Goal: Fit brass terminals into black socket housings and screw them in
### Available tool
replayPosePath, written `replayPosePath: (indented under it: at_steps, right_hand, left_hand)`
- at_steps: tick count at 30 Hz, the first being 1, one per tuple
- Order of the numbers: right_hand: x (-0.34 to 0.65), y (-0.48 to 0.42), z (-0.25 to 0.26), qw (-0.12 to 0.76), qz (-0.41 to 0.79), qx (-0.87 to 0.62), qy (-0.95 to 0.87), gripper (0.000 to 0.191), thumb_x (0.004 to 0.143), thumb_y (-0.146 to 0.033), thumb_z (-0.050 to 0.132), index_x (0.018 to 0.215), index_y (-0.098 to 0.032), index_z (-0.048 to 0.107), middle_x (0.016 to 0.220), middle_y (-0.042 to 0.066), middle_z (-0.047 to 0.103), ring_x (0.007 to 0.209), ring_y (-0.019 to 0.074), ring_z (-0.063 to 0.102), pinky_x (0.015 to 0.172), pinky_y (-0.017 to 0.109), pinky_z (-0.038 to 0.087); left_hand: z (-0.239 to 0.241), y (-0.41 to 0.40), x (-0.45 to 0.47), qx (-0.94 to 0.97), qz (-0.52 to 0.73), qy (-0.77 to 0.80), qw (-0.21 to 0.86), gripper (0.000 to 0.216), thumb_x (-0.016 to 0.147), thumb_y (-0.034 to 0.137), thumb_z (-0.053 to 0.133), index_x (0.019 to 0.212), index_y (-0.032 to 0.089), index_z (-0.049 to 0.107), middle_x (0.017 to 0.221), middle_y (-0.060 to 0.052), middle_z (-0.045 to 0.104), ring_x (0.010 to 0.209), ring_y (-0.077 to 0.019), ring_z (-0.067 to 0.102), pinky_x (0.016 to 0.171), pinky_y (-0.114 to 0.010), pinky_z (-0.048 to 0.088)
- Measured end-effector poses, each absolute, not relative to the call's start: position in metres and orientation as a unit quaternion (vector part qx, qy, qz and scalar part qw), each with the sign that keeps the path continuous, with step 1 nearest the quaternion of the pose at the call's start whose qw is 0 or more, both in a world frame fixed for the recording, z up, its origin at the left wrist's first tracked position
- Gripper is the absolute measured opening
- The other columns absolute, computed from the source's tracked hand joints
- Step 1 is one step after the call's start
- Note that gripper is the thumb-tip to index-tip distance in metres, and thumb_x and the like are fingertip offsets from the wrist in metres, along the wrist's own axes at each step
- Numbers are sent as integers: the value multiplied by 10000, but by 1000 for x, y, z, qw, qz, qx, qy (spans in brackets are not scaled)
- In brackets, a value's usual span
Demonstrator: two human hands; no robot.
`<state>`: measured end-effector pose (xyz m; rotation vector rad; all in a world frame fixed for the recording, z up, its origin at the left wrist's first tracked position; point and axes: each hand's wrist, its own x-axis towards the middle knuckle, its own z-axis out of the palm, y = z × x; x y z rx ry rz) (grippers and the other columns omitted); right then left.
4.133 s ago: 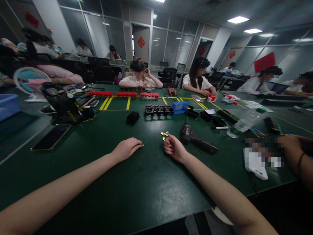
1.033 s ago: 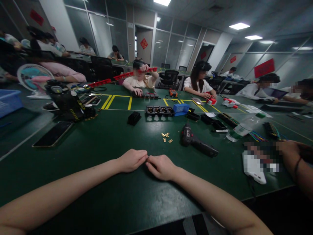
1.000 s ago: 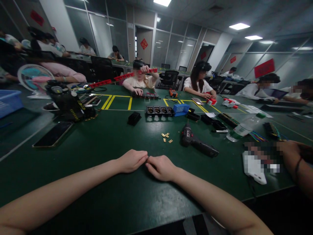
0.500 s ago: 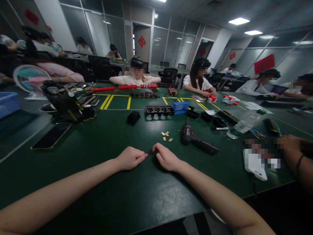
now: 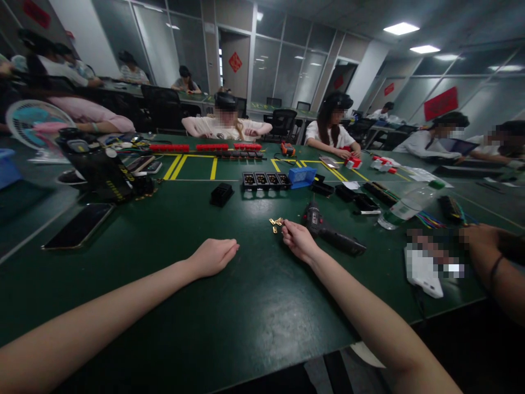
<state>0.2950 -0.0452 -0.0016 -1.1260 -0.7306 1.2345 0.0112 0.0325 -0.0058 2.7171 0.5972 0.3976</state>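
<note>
Several small brass-coloured metal tabs [image 5: 276, 222] lay loose on the dark green table [image 5: 246, 306], so the right hand [image 5: 299, 241] bunched its fingertips at them, grip unclear; the left hand [image 5: 215, 254] rested loosely curled, apparently empty.

Glass partition walls [image 5: 283, 65], ceiling light panels [image 5: 401, 28], black office chairs [image 5: 283, 121], green tables [image 5: 184, 219].

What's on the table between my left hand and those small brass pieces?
Nothing: bare green table between the left hand and the brass pieces, in the head view.
</note>
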Motion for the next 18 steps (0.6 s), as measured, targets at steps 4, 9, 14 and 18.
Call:
replayPosePath:
  at_steps: [4,9,14,18]
  right_hand:
    - [294,-47,2,596,562,-480,-314,489,777,-621,727,716,-218,456,481,-128,260,403,45,154,371,194,98]
    - [299,-46,2,607,528,-503,-317,401,783,-456,728,688,-220,418,523,-102,345,405,42,218,377,188,93]
    - [306,-40,-1,610,534,-507,-292,258,729,-306,684,698,-213,445,565,-91,381,404,38,200,362,200,109]
    - [307,-39,-3,615,522,-513,-293,200,735,-312,669,851,-185,568,664,-54,526,404,30,228,358,195,121]
  left_hand:
    - [-12,34,10,966,140,171,132,493,1060,396,302,683,182,537,632,-9,586,577,-136,542,592,-275,366]
    - [-9,34,9,954,163,189,168,446,1047,375,307,720,183,541,648,-10,576,571,-139,529,582,-277,365]
    - [-2,31,9,916,210,238,247,355,1027,370,278,815,195,503,678,-7,538,591,-149,506,567,-275,388]
    - [-1,33,12,795,244,291,472,343,1015,451,337,803,210,459,661,17,460,580,-143,454,535,-272,381]
